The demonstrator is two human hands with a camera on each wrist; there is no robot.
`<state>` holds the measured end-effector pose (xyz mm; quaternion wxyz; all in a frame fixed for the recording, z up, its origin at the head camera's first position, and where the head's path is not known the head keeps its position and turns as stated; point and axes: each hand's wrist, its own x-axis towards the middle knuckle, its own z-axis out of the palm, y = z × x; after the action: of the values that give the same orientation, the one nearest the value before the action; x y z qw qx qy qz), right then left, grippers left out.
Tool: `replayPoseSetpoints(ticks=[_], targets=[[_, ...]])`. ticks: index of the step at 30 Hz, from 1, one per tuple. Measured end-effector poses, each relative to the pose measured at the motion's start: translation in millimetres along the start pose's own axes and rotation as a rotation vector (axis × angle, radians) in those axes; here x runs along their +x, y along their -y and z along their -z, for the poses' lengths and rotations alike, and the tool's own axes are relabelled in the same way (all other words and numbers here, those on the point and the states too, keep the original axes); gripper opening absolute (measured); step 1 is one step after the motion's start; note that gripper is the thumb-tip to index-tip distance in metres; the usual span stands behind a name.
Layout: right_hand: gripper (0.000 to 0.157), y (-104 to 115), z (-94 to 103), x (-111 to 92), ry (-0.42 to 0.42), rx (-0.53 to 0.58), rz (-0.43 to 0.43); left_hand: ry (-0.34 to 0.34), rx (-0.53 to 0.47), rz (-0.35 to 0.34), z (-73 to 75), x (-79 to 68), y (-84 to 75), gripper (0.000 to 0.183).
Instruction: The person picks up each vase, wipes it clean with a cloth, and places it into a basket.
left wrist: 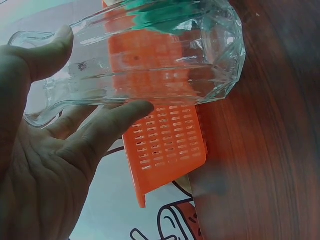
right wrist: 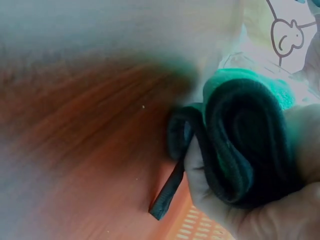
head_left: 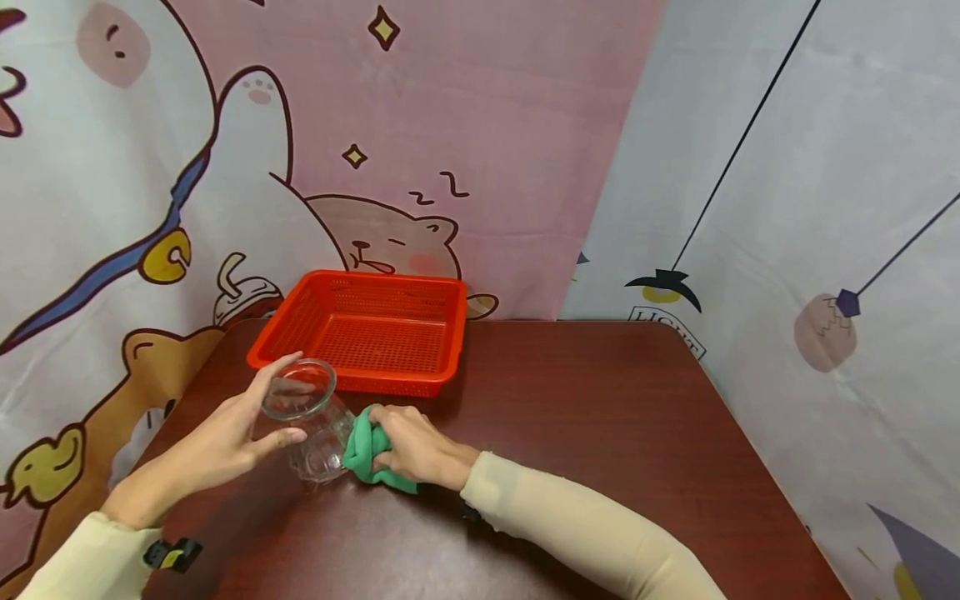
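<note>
A clear glass jar [head_left: 318, 450] with a wide round mouth stands out in front of the basket, tilted slightly in the head view. My left hand [head_left: 228, 437] holds it near the neck, thumb on one side and fingers on the other, as the left wrist view also shows. Bunched in my right hand [head_left: 423, 450] is a green cloth [head_left: 362, 450], pressed to the jar's right side. Through the glass [left wrist: 150, 75], the cloth shows in the left wrist view. Folds of the cloth [right wrist: 250, 140] fill the right wrist view. Whether the jar's base touches the table cannot be told.
Behind the jar, a red perforated plastic basket [head_left: 390, 383] sits at the table's back left. The dark brown table [head_left: 585, 433] extends to the right. A cartoon-printed curtain [head_left: 510, 125] hangs along the back and sides.
</note>
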<state>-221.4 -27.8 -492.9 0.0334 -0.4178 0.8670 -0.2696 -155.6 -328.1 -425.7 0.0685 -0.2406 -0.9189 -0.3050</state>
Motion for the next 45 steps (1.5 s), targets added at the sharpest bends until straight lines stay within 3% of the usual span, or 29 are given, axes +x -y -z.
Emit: replayPoseSetpoints(ticks=[7,14,29,39,45], targets=[[0.044,4.6,0.5,-0.6,-0.059,-0.009,-0.032,0.012,-0.008,0.030,1.2,0.5,-1.2,0.119],[0.051,10.9,2.8,1.2,-0.144,-0.021,-0.006,0.015,-0.004,0.045,1.2,-0.8,-2.9,0.118],[0.059,20.0,13.0,5.1,-0.283,0.188,0.078,-0.002,0.035,-0.003,1.6,-3.0,1.3,0.115],[0.048,18.7,13.1,4.0,-0.397,0.247,0.136,0.001,0.027,-0.016,2.1,-2.9,-0.9,0.113],[0.052,19.5,20.1,6.8,-0.485,0.263,0.170,0.011,0.019,-0.008,2.8,-3.2,0.1,0.113]])
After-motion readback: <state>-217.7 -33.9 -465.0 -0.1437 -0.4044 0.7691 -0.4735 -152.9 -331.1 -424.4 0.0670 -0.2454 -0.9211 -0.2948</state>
